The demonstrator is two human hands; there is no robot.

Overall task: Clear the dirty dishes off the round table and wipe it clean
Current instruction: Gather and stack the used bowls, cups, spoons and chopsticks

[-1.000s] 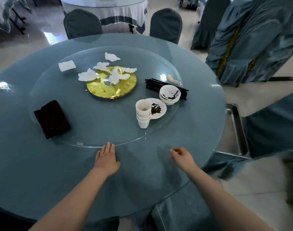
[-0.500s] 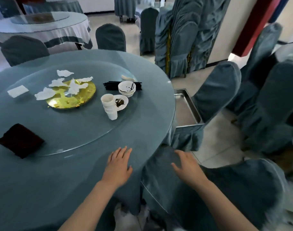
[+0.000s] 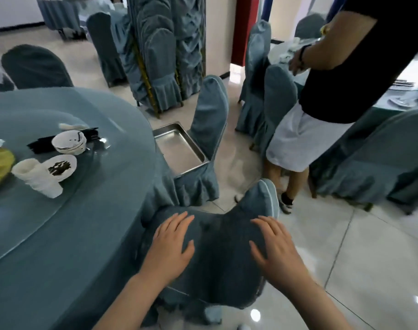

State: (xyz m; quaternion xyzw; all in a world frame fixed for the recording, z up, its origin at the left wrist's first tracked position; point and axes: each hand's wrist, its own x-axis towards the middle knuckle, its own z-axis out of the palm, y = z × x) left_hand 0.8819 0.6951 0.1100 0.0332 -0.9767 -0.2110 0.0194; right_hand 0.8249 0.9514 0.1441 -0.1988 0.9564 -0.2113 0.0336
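Dishes (image 3: 60, 166) lie left of both flat, empty hands (image 3: 223, 246) on chair (image 3: 222, 270)

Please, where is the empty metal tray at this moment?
In the head view the metal tray sits on the seat of a covered chair, just right of the round table, beyond the chair under both hands.

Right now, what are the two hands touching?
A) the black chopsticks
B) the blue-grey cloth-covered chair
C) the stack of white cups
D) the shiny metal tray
B: the left hand and the right hand both lie flat, fingers spread, on the blue-grey cloth-covered chair beside the round table.
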